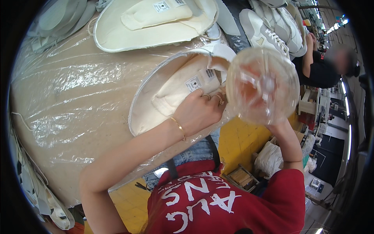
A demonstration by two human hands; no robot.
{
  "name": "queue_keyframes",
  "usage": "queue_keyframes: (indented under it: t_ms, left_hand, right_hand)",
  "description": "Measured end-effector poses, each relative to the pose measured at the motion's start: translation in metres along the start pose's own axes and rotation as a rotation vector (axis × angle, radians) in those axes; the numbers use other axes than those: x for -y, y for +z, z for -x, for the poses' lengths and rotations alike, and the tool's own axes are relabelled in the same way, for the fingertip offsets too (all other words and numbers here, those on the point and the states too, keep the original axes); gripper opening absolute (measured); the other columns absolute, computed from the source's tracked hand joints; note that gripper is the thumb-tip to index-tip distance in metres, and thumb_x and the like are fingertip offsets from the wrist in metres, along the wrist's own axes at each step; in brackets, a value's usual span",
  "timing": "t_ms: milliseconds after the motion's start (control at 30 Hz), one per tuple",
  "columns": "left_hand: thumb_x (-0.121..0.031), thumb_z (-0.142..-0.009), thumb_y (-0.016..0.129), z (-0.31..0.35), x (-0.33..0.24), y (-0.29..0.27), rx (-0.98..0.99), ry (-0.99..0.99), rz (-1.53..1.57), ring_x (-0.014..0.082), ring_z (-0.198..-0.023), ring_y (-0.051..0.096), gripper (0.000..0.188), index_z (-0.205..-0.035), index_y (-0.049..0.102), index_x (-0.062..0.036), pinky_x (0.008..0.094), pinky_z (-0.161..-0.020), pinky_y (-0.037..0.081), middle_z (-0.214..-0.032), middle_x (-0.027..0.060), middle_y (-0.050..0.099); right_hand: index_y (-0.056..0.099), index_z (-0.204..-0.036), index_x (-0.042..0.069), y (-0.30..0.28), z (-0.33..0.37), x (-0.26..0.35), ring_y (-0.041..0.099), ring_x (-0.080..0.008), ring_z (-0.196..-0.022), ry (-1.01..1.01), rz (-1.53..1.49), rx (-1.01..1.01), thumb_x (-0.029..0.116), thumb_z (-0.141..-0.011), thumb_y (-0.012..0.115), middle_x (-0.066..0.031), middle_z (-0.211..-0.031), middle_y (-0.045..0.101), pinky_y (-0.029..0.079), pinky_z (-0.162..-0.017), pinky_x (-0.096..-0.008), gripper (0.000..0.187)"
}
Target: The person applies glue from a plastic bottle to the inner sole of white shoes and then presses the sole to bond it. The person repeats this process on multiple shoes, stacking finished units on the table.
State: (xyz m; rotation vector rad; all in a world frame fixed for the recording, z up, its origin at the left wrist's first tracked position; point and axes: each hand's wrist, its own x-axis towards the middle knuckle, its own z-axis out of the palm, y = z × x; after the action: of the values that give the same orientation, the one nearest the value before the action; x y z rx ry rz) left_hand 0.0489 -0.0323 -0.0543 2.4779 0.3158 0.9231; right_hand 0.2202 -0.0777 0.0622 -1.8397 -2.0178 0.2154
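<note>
A cream unsoled shoe upper [171, 84] lies in front of me, its open underside facing up and a printed label inside. My left hand [202, 111], with rings and a gold bracelet, is closed on its right edge; the fingertips are partly hidden. My right hand [277, 126] is mostly behind a clear round bottle [237, 93], whose base faces me. Blurred fingers show through the bottle, wrapped round it. It hangs just right of my left hand, and its far end is hidden.
Plastic film covers the table [74, 105]. Another cream upper [156, 35] lies beyond, and grey-white sneakers [265, 33] are piled at the far right. More shoe parts [58, 19] sit far left. A co-worker [325, 66] is at the right, beyond the table.
</note>
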Motion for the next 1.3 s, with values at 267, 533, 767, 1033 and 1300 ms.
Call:
queue_keyframes:
  t_ms: [267,533,767,1033,1300]
  left_hand:
    - [-0.019,-0.083,0.060,-0.008,0.000,-0.014,0.277,-0.124,0.046,0.0181,-0.076,0.065,0.016,-0.097,0.066,-0.0121,0.0336,-0.065,0.048,-0.088,0.0026,0.066]
    - [-0.019,-0.082,0.063,-0.018,-0.008,-0.014,0.263,-0.260,0.127,0.0218,-0.069,0.065,0.015,-0.096,0.062,-0.0135,0.0360,-0.065,0.048,-0.088,0.0030,0.063]
    - [-0.013,-0.078,0.064,-0.017,-0.008,-0.028,0.237,-0.251,-0.057,0.0222,-0.063,0.064,0.014,-0.091,0.060,-0.0110,0.0354,-0.058,0.048,-0.087,0.0047,0.062]
    - [-0.019,-0.083,0.064,0.018,-0.026,-0.066,0.135,-0.338,-0.199,0.0199,-0.062,0.062,0.010,-0.089,0.060,-0.0112,0.0340,-0.063,0.046,-0.085,0.0050,0.064]
    - [-0.019,-0.082,0.065,-0.019,-0.017,-0.041,0.126,-0.155,-0.231,0.0200,-0.089,0.063,0.010,-0.090,0.062,-0.0121,0.0347,-0.076,0.046,-0.086,0.0065,0.065]
  right_hand:
    - [0.061,-0.118,0.005,-0.013,0.001,-0.012,0.064,-0.0226,-0.096,-0.076,0.272,0.039,0.033,-0.079,0.080,-0.0088,-0.108,0.065,0.051,-0.086,-0.0358,0.051]
    - [0.056,-0.122,0.002,-0.044,0.004,-0.016,0.065,-0.0191,-0.093,0.470,-1.250,-0.413,0.029,-0.091,0.064,-0.0099,-0.102,0.065,0.052,-0.084,-0.0359,0.042]
    - [0.048,-0.129,-0.001,-0.057,0.031,-0.018,0.065,-0.0200,-0.098,0.733,-0.399,0.299,0.039,-0.081,0.077,-0.0119,-0.107,0.066,0.051,-0.085,-0.0330,0.069]
    - [0.050,-0.121,0.002,0.017,0.013,0.002,0.067,-0.0306,-0.078,0.390,0.424,-0.077,0.047,-0.075,0.079,-0.0158,-0.087,0.067,0.052,-0.069,-0.0380,0.070]
    - [0.063,-0.074,-0.003,0.014,0.034,0.038,0.046,-0.0145,-0.048,0.634,-0.204,-0.026,0.020,-0.086,0.073,-0.0066,-0.056,0.055,0.039,-0.050,-0.0301,0.028]
